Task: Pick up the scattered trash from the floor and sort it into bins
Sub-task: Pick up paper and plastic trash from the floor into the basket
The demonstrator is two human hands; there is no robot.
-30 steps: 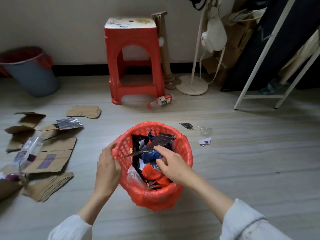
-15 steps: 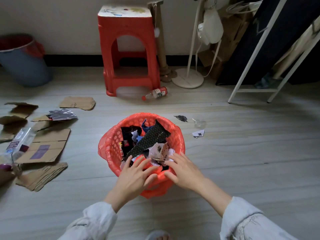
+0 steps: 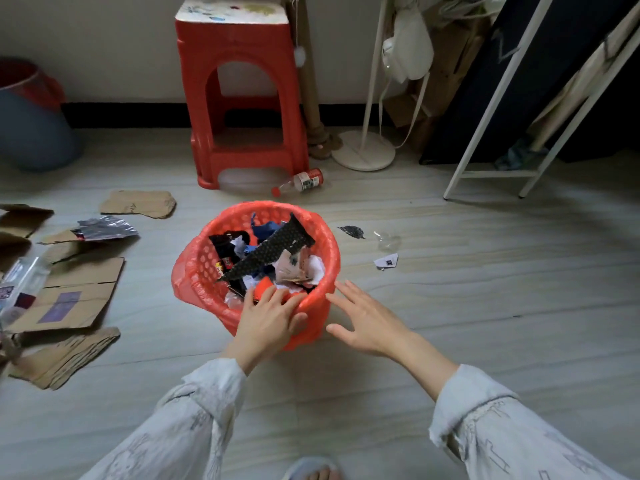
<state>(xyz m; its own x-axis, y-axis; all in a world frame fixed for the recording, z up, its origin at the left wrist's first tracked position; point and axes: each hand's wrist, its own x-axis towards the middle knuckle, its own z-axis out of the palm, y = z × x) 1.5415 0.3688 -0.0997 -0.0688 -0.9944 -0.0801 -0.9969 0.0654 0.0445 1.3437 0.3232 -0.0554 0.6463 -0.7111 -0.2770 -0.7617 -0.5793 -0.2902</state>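
Observation:
A red mesh bin (image 3: 204, 265) lined with a red bag stands on the floor in front of me, filled with wrappers and a long black dotted strip (image 3: 273, 249). My left hand (image 3: 268, 318) rests on the bin's near rim, fingers over the edge and thumb against the outside wall. My right hand (image 3: 363, 317) hovers just right of the bin, fingers spread, holding nothing. Loose trash lies around: a plastic bottle (image 3: 301, 181) by the stool, a dark scrap (image 3: 351, 231), a clear plastic bit (image 3: 388, 241) and a white paper scrap (image 3: 386, 262).
Cardboard pieces (image 3: 72, 296), a silver foil wrapper (image 3: 104, 228) and a clear packet (image 3: 17, 289) cover the floor at left. A blue bin with a red liner (image 3: 29, 116) stands at far left. Behind are a red stool (image 3: 242, 98), a lamp base (image 3: 363, 150) and a white rack (image 3: 491, 133).
My right hand has come out of the bin and moved off its rim to the right. My left hand shifted from the bin's left side to its near rim.

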